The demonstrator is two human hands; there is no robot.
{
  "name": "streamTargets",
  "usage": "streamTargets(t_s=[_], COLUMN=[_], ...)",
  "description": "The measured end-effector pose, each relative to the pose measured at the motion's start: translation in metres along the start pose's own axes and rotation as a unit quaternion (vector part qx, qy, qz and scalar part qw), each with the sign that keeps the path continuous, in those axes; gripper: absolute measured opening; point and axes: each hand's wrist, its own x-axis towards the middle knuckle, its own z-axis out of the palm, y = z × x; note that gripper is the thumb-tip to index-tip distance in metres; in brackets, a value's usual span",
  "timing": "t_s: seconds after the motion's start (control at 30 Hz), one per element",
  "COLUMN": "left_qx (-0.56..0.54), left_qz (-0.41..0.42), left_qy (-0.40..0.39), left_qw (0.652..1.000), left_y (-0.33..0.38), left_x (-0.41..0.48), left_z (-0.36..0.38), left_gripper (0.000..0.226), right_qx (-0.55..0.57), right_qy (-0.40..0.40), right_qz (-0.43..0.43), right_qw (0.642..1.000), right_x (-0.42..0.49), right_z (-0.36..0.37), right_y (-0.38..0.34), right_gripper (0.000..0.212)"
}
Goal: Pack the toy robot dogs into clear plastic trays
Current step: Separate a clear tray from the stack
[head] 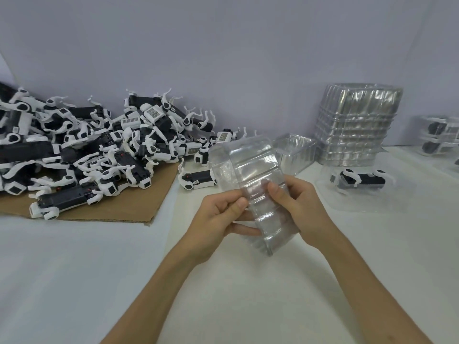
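White tabletop [74, 269] runs back to a plain pale grey wall [223, 45]. Both forearms reach in from the lower edge and meet at the middle. The left hand [218, 219] pinches the near left edge of a clear tray [248, 165], thumb on top and fingers beneath. The right hand [298, 207] grips its right side, thumb pressed on the upper face and fingers curled behind. The tray is held above the table between the two hands, tilted, its far end rising away from the person (layered rims at its near end hint at several nested, though I cannot tell how many).

Left of the hands, a pile of toy robot dogs [87, 145], too many to count, lies on one sheet of cardboard [111, 209]. One loose dog [198, 178] lies just off the cardboard. Behind the hands sits one empty tray [293, 152], beside one tall stack of trays [357, 125]. One dog [360, 180] lies in an open tray [367, 202] to the right. Two packed trays [439, 135] sit stacked at the far right.
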Motion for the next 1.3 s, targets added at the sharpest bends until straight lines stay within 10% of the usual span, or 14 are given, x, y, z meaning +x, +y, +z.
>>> streamTargets(t_s=[0.4, 0.6, 1.3], left_qx=[0.054, 0.078, 0.172], left_qz=[0.041, 0.033, 0.107], left_qy=[0.081, 0.094, 0.139], left_qw=[0.994, 0.992, 0.969], left_y=[0.001, 0.005, -0.002], left_x=[-0.001, -0.003, 0.005], left_z=[0.01, 0.008, 0.023], left_gripper=[0.028, 0.027, 0.032], right_qx=[-0.023, -0.11, -0.348], right_qy=[-0.025, -0.079, 0.098], right_qz=[-0.041, -0.055, -0.341], right_qw=[0.999, 0.989, 0.868], right_x=[0.0, -0.003, 0.003], right_z=[-0.002, 0.004, 0.001], right_y=[0.006, 0.008, 0.019], right_gripper=[0.012, 0.075, 0.096])
